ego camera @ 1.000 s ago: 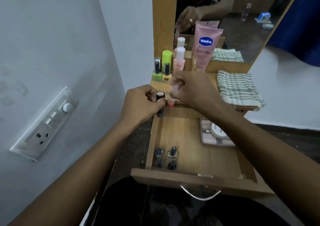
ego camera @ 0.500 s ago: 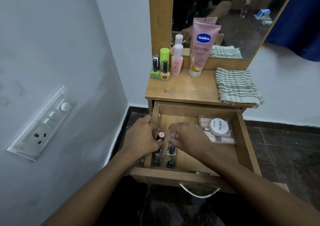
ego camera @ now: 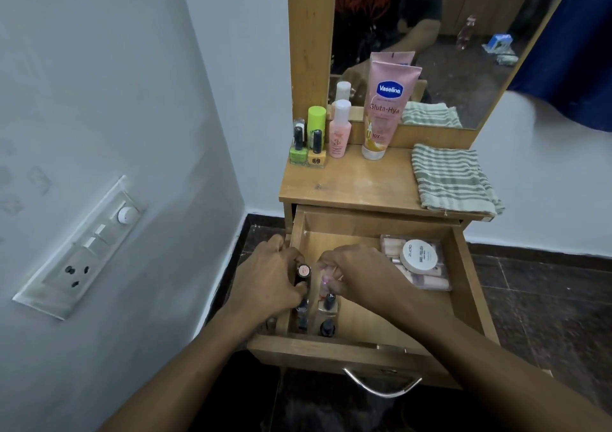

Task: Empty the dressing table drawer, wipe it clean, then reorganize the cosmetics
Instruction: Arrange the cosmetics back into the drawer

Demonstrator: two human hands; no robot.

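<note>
In the open drawer's (ego camera: 331,353) front left corner, the left hand (ego camera: 268,282) grips a black lipstick (ego camera: 303,272) and the right hand (ego camera: 357,276) pinches a small pinkish bottle (ego camera: 325,282) just above standing nail polishes (ego camera: 328,310). Both items look light and slick, and the bottle is probably breakable. They seem best held round the body.

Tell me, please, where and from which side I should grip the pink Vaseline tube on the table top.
Grip the Vaseline tube around its wide middle, coming from the front or front-right. It stands on its cap close before the mirror, so the back is closed, and the small pink bottle stands close on its left.
</note>
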